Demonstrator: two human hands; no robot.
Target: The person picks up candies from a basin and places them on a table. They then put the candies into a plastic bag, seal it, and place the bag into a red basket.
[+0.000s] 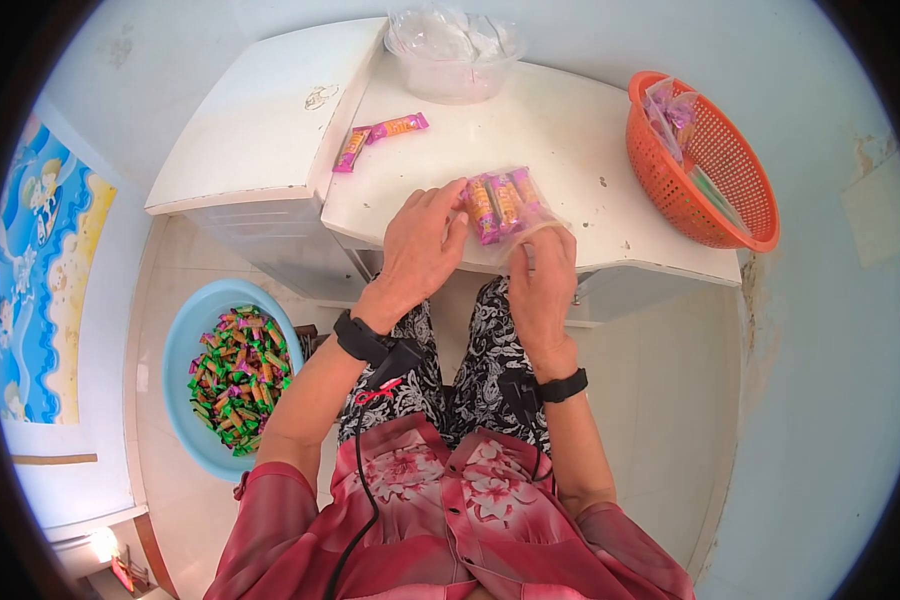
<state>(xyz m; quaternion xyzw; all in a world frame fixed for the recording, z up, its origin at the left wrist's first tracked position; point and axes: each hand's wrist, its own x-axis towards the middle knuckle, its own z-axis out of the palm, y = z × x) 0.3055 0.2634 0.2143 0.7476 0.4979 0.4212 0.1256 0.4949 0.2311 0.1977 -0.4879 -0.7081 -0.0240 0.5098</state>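
A clear plastic bag (523,213) with several purple-and-orange wrapped bars (507,203) inside lies near the front edge of the white table (560,120). At the bag's left side, my left hand (423,238) rests its fingertips against the bars, its fingers apart. My right hand (543,285) has its fingers bent together on the bag's near right edge, pinching the plastic. Two loose purple wrapped bars (398,127) lie farther back on the left of the table, touching at their ends.
An orange perforated basket (660,150) with packed bags stands at the table's right. A clear plastic tub (450,78) holding plastic bags is at the back. On the floor at left, a blue basin (177,370) holds many green and purple wrapped bars.
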